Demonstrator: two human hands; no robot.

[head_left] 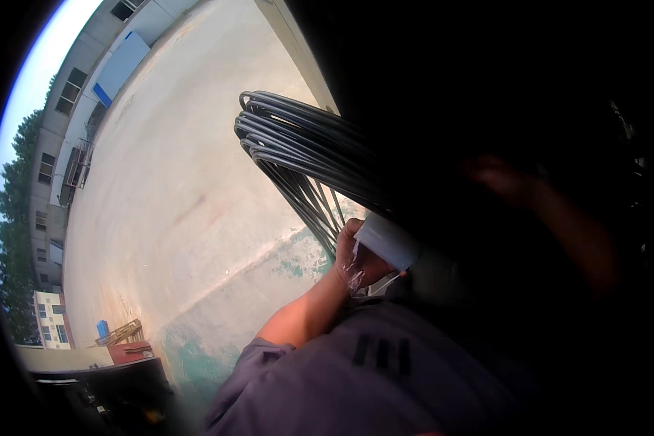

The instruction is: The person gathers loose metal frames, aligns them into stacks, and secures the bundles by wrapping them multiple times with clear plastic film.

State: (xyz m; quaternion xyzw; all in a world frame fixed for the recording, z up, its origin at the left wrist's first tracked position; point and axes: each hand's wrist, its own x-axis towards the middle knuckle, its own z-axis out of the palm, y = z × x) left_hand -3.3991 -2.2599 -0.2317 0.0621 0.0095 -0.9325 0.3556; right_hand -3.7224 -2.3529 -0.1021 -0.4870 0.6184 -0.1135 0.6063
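Shirt [291, 396]: soft grey-purple cloth with dark stripes, low and close; its right side fades into black.
Left hand [370, 265]: wrapped around the roll, thumb up at the roll's upper-left end; most fingers are hidden.
Roll [386, 241]: in the left hand, just above the shirt; smooth, pale and round-sided. Its long way seems to slant from upper left to lower right, and the lower-right end sinks into shadow.
Plastic strip [354, 272]: thin, clear, shiny and crinkled, by the left hand.
Coil [298, 138]: smooth grey loops, like a bunch of thin hoses or wires, just past the roll, in front of the ground's right edge. The long way runs from upper left down to lower right. Round bends point up and left; some strands drop toward the left hand. The other end is lost in the dark, so what holds it up is hard to see.
Right hand [498, 178]: a dim, blurry shape in the black; I cannot tell if it is wide, narrow or holding something.
Ground [189, 160]: flat, pale and dusty, with worn green paint near the bottom edge.
Building [47, 192]: grey walls with dark windows, along the ground's left edge.
Trees [18, 196]: green and leafy, behind the building.
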